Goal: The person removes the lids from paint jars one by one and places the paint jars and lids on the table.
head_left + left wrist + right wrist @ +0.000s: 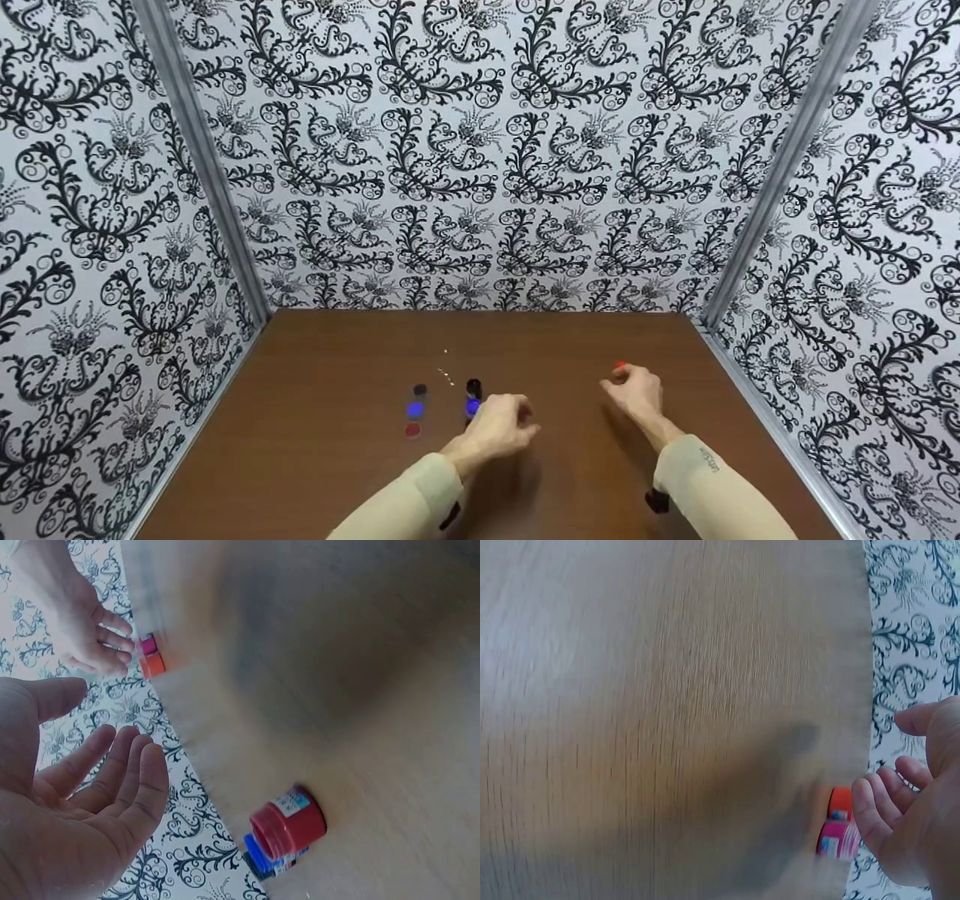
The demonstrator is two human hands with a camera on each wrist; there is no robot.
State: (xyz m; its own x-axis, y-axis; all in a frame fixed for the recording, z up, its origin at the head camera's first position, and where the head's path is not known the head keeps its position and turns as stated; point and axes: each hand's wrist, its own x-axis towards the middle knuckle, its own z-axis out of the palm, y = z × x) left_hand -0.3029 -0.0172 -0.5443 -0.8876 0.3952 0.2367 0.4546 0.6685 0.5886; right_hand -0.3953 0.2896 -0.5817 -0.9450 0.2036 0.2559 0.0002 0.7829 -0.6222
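Observation:
My left hand, its fingers loosely bent around nothing, hovers beside a short row of jars. The black jar and blue jar show past it in the head view. A red jar with a bare threaded neck stands in that row in the left wrist view; my hand mostly hides it from the head camera. Farther right, my right hand hangs with relaxed, slightly curled fingers and holds nothing. Close by its fingers are an orange jar and a magenta jar.
Left of the jars, a black lid, a blue lid and a red lid lie in a line on the brown table. Patterned walls enclose the table at the back and sides.

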